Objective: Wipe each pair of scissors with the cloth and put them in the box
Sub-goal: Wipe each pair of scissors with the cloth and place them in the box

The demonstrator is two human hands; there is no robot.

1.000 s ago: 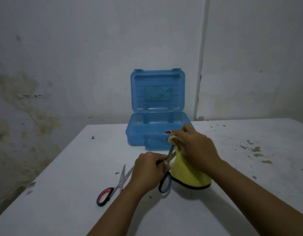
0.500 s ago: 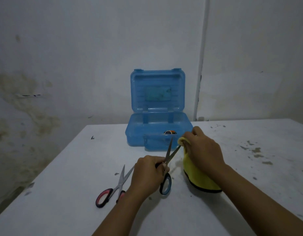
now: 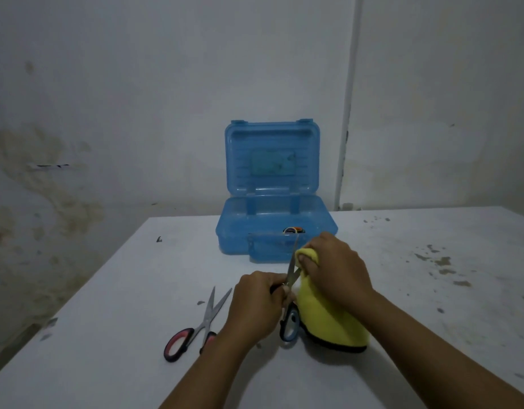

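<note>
My left hand [image 3: 256,305] grips the blue-handled scissors [image 3: 289,323] by the handles, blades spread and pointing up and away. My right hand [image 3: 334,270] holds the yellow cloth [image 3: 328,323] wrapped over one blade; the cloth hangs down to the table. The other blade stands bare in front of the box. A second pair, the red-handled scissors [image 3: 196,326], lies partly spread on the table left of my left hand. The blue plastic box [image 3: 240,234] stands behind my hands with its lid up, and something dark with orange shows inside.
The white table [image 3: 432,290] has dirt marks on its right side and a few specks on the left. A stained wall rises right behind the box. The table's left edge runs diagonally at the lower left.
The scissors' blades have spread apart, and my right hand has slid the cloth along one blade and back toward the pivot. The red-handled scissors and the box have stayed put.
</note>
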